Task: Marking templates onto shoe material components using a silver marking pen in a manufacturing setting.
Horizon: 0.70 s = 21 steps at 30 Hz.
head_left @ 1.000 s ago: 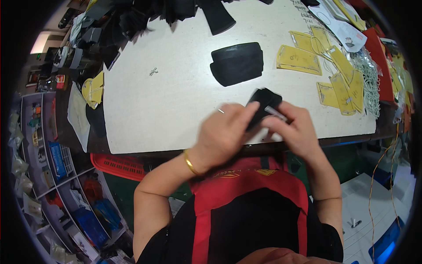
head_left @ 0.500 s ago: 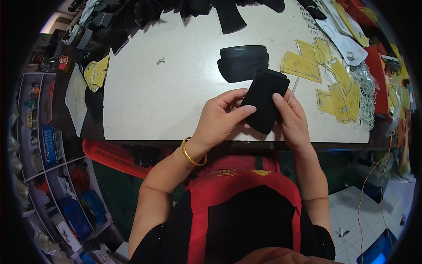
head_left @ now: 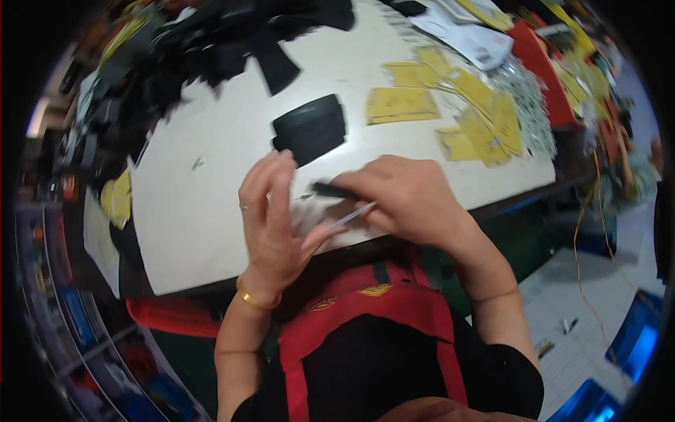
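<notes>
At the desk's (head_left: 211,232) near edge, the right hand (head_left: 408,200) pinches a thin black piece (head_left: 330,190), seemingly mid-fitting; the left hand's (head_left: 271,218) fingers spread open, needing to steady it.

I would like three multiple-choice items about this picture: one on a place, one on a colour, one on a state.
1. Where does the black stack of pieces lie?
A. on the white table, beyond the hands
B. on the floor
C. in the person's lap

2. What colour are the flat cards to the right of that stack?
A. blue
B. yellow
C. white

3. How is the left hand now?
A. closed in a fist
B. flat on the table
C. open, fingers spread and raised

Answers: 1 A, the stack rests on the white table above both hands. 2 B, the cards are yellow. 3 C, the left hand's fingers are straight and apart, while the right hand pinches a thin black piece.
</notes>
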Available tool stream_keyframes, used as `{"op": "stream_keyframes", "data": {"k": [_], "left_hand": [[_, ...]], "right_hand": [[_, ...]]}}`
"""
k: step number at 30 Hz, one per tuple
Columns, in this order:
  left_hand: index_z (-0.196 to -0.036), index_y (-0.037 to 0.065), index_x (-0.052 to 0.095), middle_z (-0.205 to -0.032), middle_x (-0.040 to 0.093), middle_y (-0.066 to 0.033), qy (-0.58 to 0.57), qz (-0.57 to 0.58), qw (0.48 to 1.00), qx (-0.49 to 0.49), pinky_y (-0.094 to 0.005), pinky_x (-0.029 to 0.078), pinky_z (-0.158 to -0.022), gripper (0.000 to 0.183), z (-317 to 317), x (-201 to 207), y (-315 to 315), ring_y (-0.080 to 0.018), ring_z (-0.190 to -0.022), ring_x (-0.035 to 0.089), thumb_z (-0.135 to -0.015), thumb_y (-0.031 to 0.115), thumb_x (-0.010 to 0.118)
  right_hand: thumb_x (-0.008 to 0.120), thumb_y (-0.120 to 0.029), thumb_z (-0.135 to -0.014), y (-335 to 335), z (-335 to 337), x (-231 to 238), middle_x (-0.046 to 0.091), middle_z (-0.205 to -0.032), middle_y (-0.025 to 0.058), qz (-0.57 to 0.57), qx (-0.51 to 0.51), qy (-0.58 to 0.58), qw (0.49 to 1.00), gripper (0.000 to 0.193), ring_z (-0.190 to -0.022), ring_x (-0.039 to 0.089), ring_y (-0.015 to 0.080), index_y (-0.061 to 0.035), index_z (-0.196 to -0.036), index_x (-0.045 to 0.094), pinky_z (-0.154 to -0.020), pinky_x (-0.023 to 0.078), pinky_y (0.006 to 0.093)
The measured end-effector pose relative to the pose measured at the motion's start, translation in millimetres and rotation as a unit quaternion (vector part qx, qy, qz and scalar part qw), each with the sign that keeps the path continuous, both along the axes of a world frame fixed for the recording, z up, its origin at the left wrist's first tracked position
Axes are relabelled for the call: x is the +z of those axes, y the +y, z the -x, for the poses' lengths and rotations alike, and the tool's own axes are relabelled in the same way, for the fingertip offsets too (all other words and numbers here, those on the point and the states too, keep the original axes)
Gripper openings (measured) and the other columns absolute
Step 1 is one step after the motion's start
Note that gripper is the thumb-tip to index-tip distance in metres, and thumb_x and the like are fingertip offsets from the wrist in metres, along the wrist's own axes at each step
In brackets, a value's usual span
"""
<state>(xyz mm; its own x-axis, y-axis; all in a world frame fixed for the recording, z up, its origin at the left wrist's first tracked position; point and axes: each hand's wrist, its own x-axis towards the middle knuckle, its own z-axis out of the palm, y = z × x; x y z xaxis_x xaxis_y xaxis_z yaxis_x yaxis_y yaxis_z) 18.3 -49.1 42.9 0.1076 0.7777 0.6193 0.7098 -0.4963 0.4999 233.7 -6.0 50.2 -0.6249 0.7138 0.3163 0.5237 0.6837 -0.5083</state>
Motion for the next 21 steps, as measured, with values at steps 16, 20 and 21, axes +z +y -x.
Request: {"op": "stream_keyframes", "data": {"k": [16, 20, 21], "left_hand": [[-0.133, 0.007, 0.058, -0.089, 0.062, -0.0112, 0.17, 0.127, 0.971, -0.109, -0.0409, 0.05, -0.071, 0.065, 2, -11, 71, -0.03, -0.08, 0.06, -0.071, 0.007, 0.08], [-0.141, 0.008, 0.05, -0.125, 0.056, -0.0142, 0.272, 0.116, 0.954, -0.044, -0.0461, 0.043, -0.097, 0.076, 1, -19, 82, -0.033, -0.117, 0.052, -0.074, 0.025, 0.081], [-0.145, 0.008, 0.045, -0.14, 0.049, -0.015, 0.299, 0.098, 0.948, -0.039, -0.0483, 0.038, -0.106, 0.081, 1, -22, 82, -0.0342, -0.132, 0.044, -0.075, 0.031, 0.08]], "right_hand": [[0.075, -0.012, -0.082, -20, -56, -38, 0.068, -0.078, 0.0058, 0.032, -0.118, 0.109, 0.987, 0.01, -0.071, 0.065, 0.0247, -0.0082, -0.091, 0.072, -0.062, 0.05, 0.0342], [0.075, -0.013, -0.082, -16, -55, -43, 0.067, -0.078, 0.006, 0.03, -0.104, 0.125, 0.986, 0.009, -0.071, 0.065, 0.0251, -0.0087, -0.089, 0.072, -0.062, 0.05, 0.0347], [0.075, -0.013, -0.082, -15, -55, -43, 0.067, -0.077, 0.0062, 0.035, -0.101, 0.129, 0.986, 0.008, -0.071, 0.065, 0.0258, -0.0086, -0.089, 0.072, -0.062, 0.051, 0.0351]]}}
